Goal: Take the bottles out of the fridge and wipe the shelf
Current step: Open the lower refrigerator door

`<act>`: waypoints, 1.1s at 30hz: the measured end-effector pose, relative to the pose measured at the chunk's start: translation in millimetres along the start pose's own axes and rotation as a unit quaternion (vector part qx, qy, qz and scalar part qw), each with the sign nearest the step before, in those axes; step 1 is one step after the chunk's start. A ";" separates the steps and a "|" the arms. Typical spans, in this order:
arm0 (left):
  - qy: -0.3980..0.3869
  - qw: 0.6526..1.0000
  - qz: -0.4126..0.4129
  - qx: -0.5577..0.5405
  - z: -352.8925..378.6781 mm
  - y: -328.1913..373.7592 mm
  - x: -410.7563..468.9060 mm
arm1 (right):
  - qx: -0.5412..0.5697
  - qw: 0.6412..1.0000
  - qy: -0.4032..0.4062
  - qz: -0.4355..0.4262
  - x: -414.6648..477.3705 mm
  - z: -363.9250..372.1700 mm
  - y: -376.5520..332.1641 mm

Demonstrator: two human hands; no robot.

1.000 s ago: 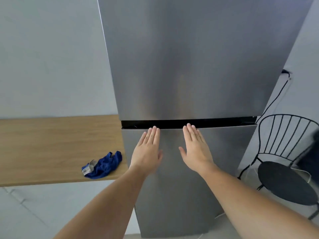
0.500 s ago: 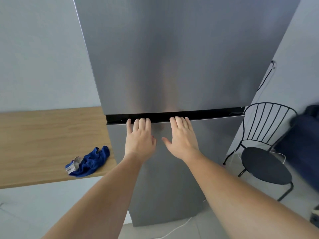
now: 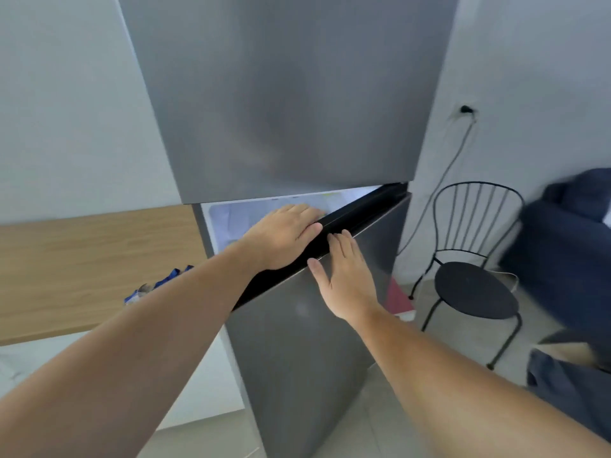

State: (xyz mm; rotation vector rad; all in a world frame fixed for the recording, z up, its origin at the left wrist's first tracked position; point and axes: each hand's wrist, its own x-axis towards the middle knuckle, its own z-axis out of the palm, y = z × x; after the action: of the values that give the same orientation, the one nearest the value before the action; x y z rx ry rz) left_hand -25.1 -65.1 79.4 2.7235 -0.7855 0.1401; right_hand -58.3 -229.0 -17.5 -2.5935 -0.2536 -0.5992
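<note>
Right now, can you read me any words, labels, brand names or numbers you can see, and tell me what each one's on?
No readable text anywhere.
Fridge interior: pale, blurred shapes, possibly labels, too blurred to read.
Blue cloth: a pale tag beside it, mostly hidden by the left hand's arm, too small to read.
Fridge doors: plain steel, no brand showing.
</note>
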 end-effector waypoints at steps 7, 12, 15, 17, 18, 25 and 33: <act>-0.097 0.986 -0.012 -0.138 45.9 141.4 25.0 | 0.281 0.939 -0.097 0.172 -113.6 -107.2 -8.3; -0.079 0.997 0.020 0.009 91.9 211.4 65.9 | 0.200 0.925 -0.190 0.263 -145.8 -193.5 54.7; -0.037 0.994 0.052 0.092 109.3 259.5 79.5 | 0.093 0.922 -0.242 0.289 -156.3 -243.0 89.5; -0.023 0.993 0.072 0.094 118.5 280.5 89.6 | -0.003 0.925 -0.235 0.298 -160.3 -263.4 102.8; -0.018 0.992 0.089 0.092 125.8 285.7 97.9 | -0.060 0.928 -0.212 0.301 -162.8 -270.6 107.3; 0.005 0.986 0.158 0.044 144.4 322.7 130.0 | -0.279 0.896 -0.121 0.324 -165.0 -288.2 160.5; 0.004 0.966 0.258 0.011 159.6 316.3 164.2 | -0.376 0.846 -0.058 0.373 -149.0 -277.6 193.9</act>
State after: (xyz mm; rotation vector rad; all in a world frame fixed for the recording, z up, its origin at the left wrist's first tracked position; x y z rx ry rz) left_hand -53.6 -452.4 38.9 2.4700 -1.4813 0.2696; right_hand -239.6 -542.3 59.3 -3.0958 1.1362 -0.2582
